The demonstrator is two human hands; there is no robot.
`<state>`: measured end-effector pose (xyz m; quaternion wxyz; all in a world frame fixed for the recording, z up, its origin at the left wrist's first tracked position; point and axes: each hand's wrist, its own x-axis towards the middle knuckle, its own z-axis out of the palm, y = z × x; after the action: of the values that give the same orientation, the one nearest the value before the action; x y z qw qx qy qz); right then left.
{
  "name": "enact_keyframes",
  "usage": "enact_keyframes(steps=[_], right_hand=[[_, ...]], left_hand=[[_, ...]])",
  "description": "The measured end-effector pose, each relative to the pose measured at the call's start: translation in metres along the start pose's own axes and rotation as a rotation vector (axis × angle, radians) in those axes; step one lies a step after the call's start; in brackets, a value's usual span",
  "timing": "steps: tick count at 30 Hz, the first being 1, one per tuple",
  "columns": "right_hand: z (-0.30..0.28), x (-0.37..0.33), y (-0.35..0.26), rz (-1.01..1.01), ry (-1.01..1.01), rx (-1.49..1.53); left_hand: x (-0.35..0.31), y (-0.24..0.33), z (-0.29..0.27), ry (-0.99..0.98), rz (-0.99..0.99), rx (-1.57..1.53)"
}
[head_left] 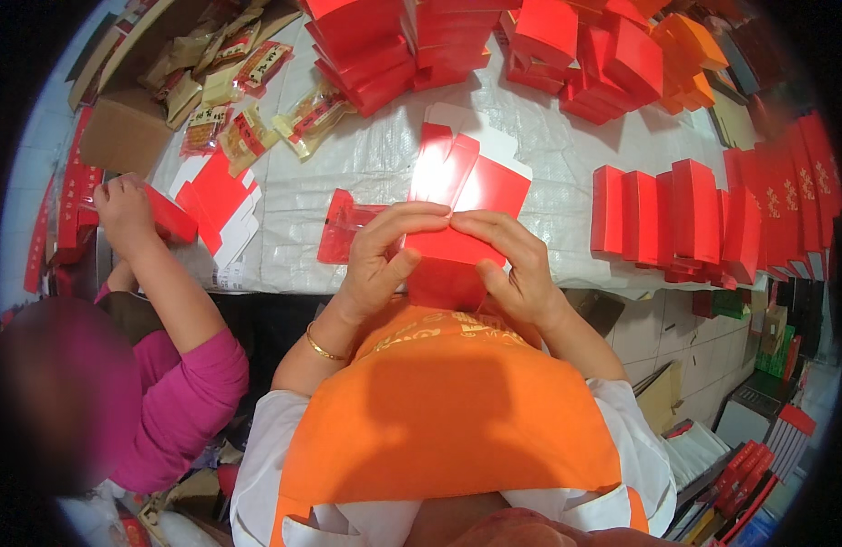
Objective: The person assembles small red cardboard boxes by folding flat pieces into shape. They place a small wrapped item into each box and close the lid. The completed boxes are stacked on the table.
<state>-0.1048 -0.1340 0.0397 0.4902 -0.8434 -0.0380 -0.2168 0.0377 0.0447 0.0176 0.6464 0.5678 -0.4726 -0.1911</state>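
A red cardboard box (450,272) is between my hands at the table's near edge, against my orange apron. My left hand (377,255) grips its left side, fingers along the top edge and thumb on the near face. On the right side my right hand (512,260) mirrors it, with the fingertips of both hands almost meeting at the top. Just beyond lie flat red-and-white carton blanks (494,187), shining under the light. A red see-through packet (337,226) rests beside my left hand.
Red boxes (694,214) stand in a row at right, with more stacked (366,55) at the back. Wrapped snacks (313,117) lie near a brown carton (125,128). At left, a co-worker's hand (125,214) is at another red box (169,217), beside carton blanks (219,202).
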Motion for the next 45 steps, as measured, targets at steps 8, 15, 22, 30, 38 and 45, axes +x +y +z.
enact_keyframes(steps=[8, 15, 22, 30, 38, 45], right_hand=[[0.001, -0.003, 0.004, 0.003, 0.044, -0.063], [0.003, -0.005, 0.004, 0.026, 0.102, -0.068], [0.003, -0.002, 0.001, 0.100, 0.123, -0.012], [0.002, -0.003, 0.002, 0.078, 0.076, -0.043], [-0.004, -0.006, 0.010, -0.043, 0.000, -0.094], [0.002, -0.014, 0.015, -0.031, 0.003, -0.092]], left_hand=[[0.005, 0.007, 0.000, -0.080, -0.063, 0.071], [0.003, 0.007, 0.006, 0.026, -0.056, 0.110], [0.004, 0.004, 0.008, 0.080, -0.108, 0.035], [0.002, -0.002, -0.001, 0.028, -0.173, -0.044], [-0.003, -0.009, -0.002, -0.022, -0.032, 0.121], [-0.015, -0.020, 0.013, 0.037, 0.018, 0.113]])
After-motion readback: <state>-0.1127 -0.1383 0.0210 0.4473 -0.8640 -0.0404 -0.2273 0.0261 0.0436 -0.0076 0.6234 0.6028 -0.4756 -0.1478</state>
